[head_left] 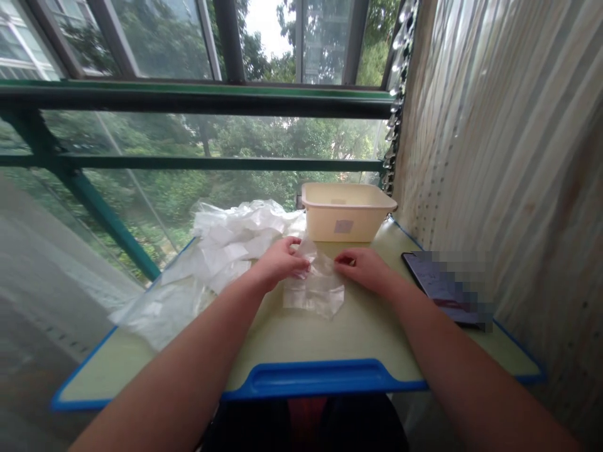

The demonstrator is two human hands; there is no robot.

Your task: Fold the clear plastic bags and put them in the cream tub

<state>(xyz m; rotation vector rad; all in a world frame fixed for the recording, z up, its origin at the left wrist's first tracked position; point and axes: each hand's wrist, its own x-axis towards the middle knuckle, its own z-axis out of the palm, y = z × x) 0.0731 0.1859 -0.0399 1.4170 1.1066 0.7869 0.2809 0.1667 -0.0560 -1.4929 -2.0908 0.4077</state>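
A small clear plastic bag [318, 295] lies wrinkled over the middle of the table, partly raised between my two hands. My left hand [282, 260] pinches its upper left part, thumb and fingers closed on the film. At the bag's right edge, my right hand [360, 267] has its fingers curled together, and the fingertips meet the film there. Left of my left hand spreads a loose heap of clear plastic bags [226, 245], several of them overlapping and reaching the table's left edge.
A cream plastic bin [348, 216] with a small label stands at the back of the table [367, 339]. A dark tablet-like device [438, 285], partly blurred out, lies at the right edge. Behind are windows and a green railing [226, 164]; a striped curtain [499, 125] hangs at right.
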